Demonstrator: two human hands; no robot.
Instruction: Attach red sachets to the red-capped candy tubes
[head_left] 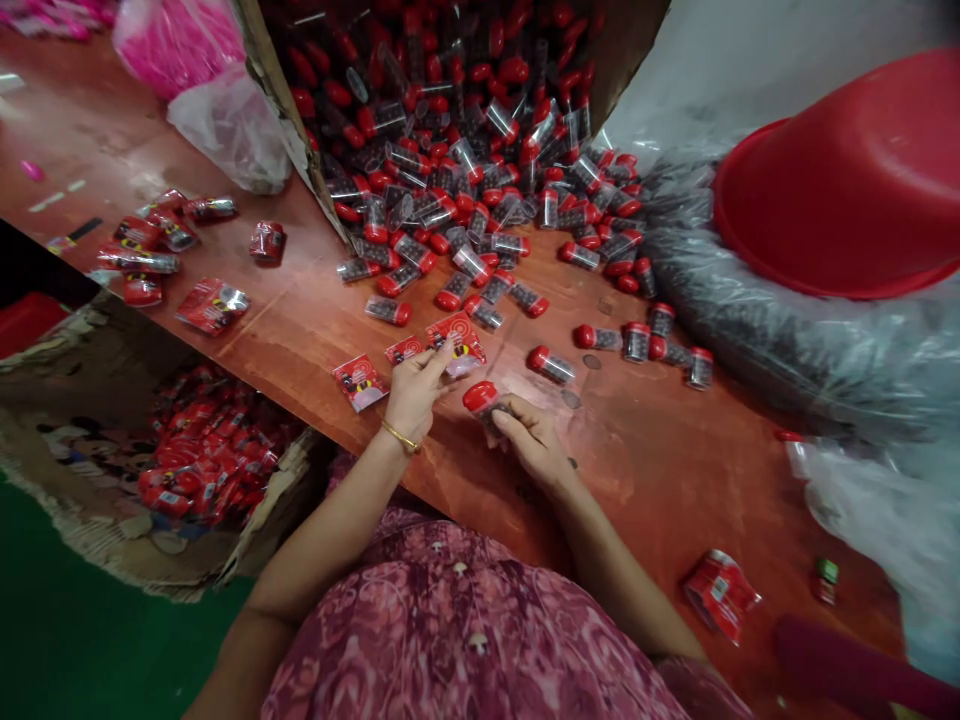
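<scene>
My right hand (534,440) holds a small clear container with a red cap (480,396), its capped end pointing left. The fingers wrap the clear part and hide much of it. Just to the left, my left hand (417,392) has its thumb and fingers on a flat red printed sleeve (463,340) and pinches it. Beside that hand lie another red printed sleeve (360,380) and a partly covered one (403,349). A loose red-capped container (551,364) rests on the table right of the hands.
A large carton (259,60) spills many red-capped containers onto the red-brown table (630,480). Filled sleeves (214,305) lie at the left. Below the edge stands a carton (277,500) of red packs. A red bucket (847,190) sits on a plastic bag (712,330).
</scene>
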